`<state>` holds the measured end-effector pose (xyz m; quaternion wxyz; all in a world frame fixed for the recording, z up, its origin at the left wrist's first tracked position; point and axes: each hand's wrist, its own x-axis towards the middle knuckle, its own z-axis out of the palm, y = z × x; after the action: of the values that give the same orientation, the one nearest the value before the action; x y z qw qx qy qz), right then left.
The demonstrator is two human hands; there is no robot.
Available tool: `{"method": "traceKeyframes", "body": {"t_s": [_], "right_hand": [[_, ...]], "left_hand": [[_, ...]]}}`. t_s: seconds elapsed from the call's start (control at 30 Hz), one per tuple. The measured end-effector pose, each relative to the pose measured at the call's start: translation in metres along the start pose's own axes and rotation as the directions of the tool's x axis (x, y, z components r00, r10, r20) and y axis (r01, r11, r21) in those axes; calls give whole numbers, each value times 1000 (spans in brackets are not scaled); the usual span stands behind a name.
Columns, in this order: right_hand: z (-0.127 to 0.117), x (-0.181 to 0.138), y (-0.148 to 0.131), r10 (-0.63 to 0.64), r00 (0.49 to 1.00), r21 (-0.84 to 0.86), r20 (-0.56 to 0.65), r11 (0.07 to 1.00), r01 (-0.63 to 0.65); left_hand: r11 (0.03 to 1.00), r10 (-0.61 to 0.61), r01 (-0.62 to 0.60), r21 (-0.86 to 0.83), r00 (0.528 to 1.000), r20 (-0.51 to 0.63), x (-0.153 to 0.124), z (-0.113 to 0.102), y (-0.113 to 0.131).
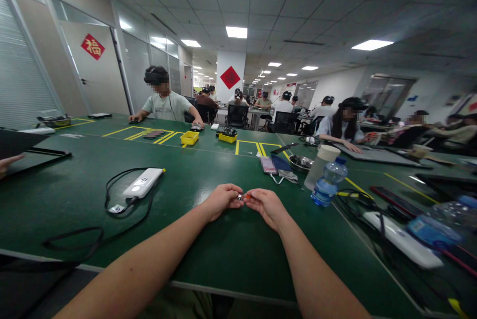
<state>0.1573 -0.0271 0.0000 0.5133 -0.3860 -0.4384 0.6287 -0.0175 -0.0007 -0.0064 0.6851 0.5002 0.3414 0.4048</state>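
Both hands are held close together above the green table [179,219], near the middle of the view. Between the fingertips of my left hand [222,200] is a small silvery metal piece [240,197], too tiny to name. My right hand [266,205] pinches a small orange piece [247,196] whose kind I cannot make out. The two pieces are almost meeting; whether they touch is unclear.
A white power bank [143,183] with a black cable lies on the left. To the right stand a blue-labelled water bottle [328,182], a pale tumbler [316,170] and a metal bowl [301,162]. Yellow trays [190,138] sit farther back. Other people work around the tables.
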Motion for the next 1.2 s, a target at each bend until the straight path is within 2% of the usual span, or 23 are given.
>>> {"method": "traceKeyframes", "body": {"t_s": [0.43, 1.2], "right_hand": [[-2, 3, 3, 1, 999, -65, -51, 998, -4], [-3, 2, 4, 3, 999, -71, -36, 997, -6]], "left_hand": [[1000, 21, -22, 21, 999, 26, -2, 2, 1], [1000, 18, -19, 14, 999, 42, -1, 2, -1]]}}
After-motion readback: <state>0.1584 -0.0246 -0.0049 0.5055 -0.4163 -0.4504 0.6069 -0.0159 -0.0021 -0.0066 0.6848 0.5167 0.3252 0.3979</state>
